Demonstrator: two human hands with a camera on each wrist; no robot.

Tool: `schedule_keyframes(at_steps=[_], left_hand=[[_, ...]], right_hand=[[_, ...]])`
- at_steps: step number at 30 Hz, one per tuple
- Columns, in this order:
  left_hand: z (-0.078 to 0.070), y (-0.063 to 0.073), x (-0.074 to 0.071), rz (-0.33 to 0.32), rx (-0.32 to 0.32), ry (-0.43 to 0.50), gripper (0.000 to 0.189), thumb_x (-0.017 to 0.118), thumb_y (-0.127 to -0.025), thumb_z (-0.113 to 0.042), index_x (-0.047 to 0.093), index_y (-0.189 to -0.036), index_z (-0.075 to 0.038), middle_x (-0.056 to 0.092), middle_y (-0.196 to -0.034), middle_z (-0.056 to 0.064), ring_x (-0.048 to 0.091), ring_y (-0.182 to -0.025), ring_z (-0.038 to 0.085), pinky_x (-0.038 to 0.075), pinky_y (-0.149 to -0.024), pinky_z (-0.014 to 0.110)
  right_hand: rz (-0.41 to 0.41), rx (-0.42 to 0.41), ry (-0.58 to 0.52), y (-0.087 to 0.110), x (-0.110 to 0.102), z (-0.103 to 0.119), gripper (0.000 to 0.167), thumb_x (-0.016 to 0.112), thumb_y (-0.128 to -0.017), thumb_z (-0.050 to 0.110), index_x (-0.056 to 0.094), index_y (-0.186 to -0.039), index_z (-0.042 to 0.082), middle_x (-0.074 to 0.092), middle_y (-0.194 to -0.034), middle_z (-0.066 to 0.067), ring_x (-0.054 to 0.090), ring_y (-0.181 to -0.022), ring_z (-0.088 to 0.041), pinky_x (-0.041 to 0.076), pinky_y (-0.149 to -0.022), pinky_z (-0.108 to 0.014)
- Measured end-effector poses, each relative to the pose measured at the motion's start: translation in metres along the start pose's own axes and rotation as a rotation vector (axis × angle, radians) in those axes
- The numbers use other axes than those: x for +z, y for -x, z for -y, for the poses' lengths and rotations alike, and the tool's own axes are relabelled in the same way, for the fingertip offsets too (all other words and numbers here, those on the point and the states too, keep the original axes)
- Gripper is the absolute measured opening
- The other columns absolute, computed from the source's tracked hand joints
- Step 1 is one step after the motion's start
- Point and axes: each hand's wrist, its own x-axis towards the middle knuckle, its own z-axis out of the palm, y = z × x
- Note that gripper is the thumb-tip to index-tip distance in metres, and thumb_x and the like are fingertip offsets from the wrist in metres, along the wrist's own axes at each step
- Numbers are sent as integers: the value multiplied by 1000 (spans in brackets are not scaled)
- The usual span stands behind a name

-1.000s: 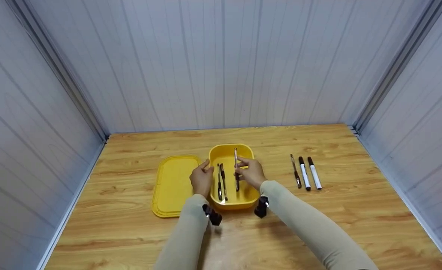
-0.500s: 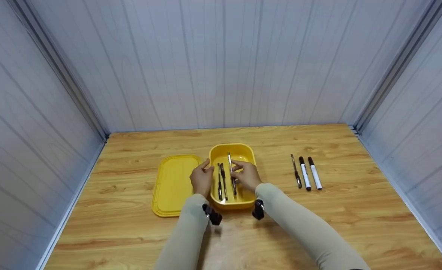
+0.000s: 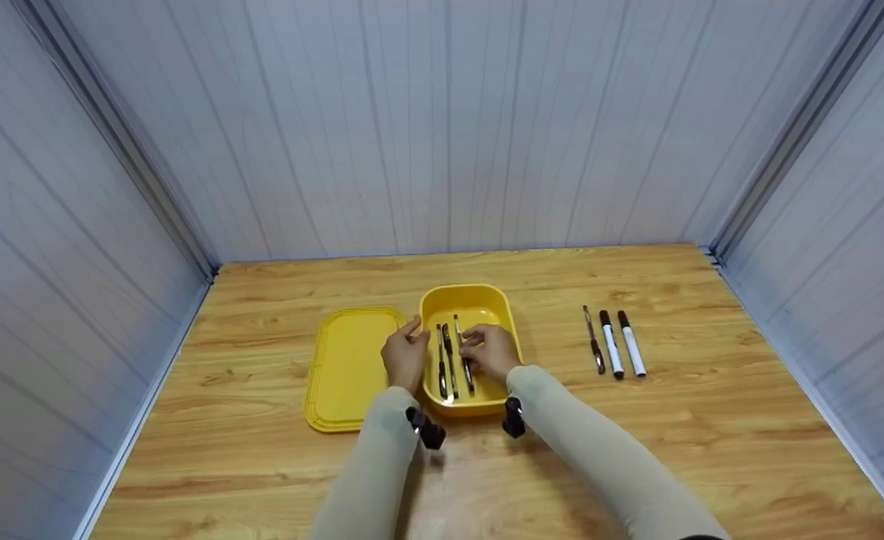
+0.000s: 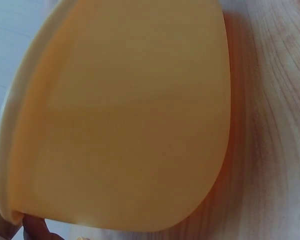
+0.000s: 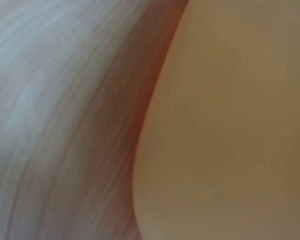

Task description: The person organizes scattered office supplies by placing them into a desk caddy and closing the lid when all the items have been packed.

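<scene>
A yellow plastic box (image 3: 465,409) stands lidless on the wooden table. My left hand (image 3: 406,358) holds its left rim; in the left wrist view fingers (image 4: 36,229) show at the box's edge, beside the large yellow wall (image 4: 135,120). Inside the box, two dark-gripped pens, a left pen (image 3: 442,367) and a middle pen (image 3: 450,360), lie side by side lengthwise. Right of them, my right hand (image 3: 492,352) reaches in and pinches a third pen (image 3: 457,327) low over the bottom. The right wrist view shows only the box's outer wall (image 5: 225,120) and blurred table.
The yellow lid (image 3: 352,367) lies flat left of the box. To the right are another pen (image 3: 594,341) and two white markers with black caps, one marker (image 3: 612,346) beside the other marker (image 3: 632,346). Pale panel walls (image 3: 449,135) enclose the table's back and sides.
My right hand has moved left and down into the box, bringing the third pen alongside the other two. The left hand has stayed at the rim.
</scene>
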Motion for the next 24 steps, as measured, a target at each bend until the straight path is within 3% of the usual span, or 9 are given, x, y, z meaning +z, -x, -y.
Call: schedule_keyframes(at_steps=[9, 15, 24], left_hand=[[2, 1, 0, -5, 1, -2, 38, 65, -95, -16, 63, -133, -12, 72, -109, 11, 59, -74, 15, 46, -61, 23], [1, 2, 0, -17, 10, -36, 37, 67, -94, -17, 65, -131, -12, 73, -100, 11, 62, -75, 17, 46, -62, 25], [0, -2, 2, -17, 3, -25, 36, 67, -94, -16, 66, -130, -12, 73, -96, 9, 60, -73, 15, 46, -61, 23]], right_hand=[[9, 3, 72, -1, 5, -5, 15, 76, -83, 1, 74, -98, -1, 73, -93, -9, 68, -73, -14, 56, -59, -28], [31, -68, 163, 1, 6, -6, 21, 76, -83, 0, 76, -104, 0, 75, -96, -13, 70, -79, -17, 57, -65, -28], [62, -79, 233, -3, 5, -7, 28, 79, -82, 7, 75, -109, 3, 74, -106, -13, 71, -95, -24, 56, -81, -32]])
